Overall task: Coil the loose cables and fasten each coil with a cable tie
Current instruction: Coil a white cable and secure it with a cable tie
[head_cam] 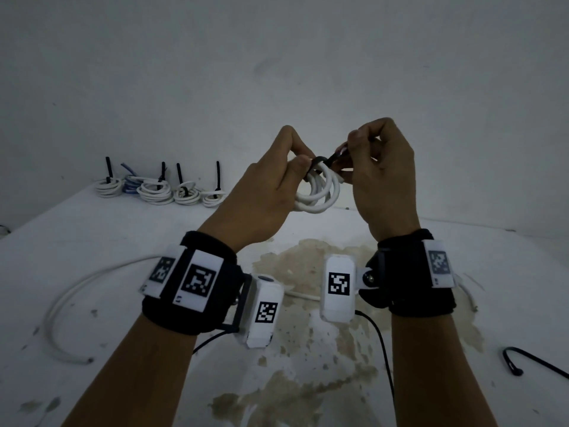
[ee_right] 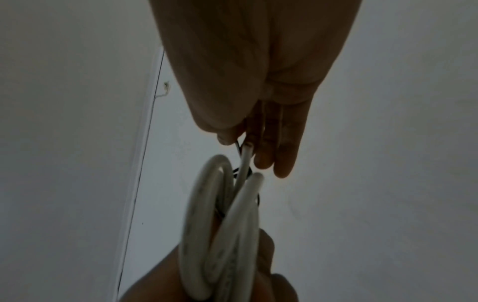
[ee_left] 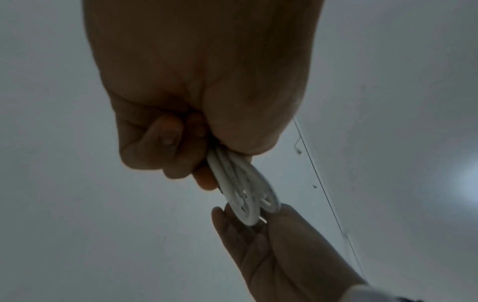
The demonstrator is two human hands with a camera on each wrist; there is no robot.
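Both hands are raised above the table, holding a small white cable coil between them. My left hand grips the coil's left side with curled fingers; the coil sticks out below that fist. A black cable tie loops over the top of the coil. My right hand pinches the tie's free end between thumb and forefinger. In the right wrist view the coil hangs under my right fingers, with the thin black tie beside a cable end.
Several tied coils with upright black tie tails stand in a row at the table's back left. A loose white cable curves at the left. A black cable tie lies at the right. The stained white table meets a wall behind.
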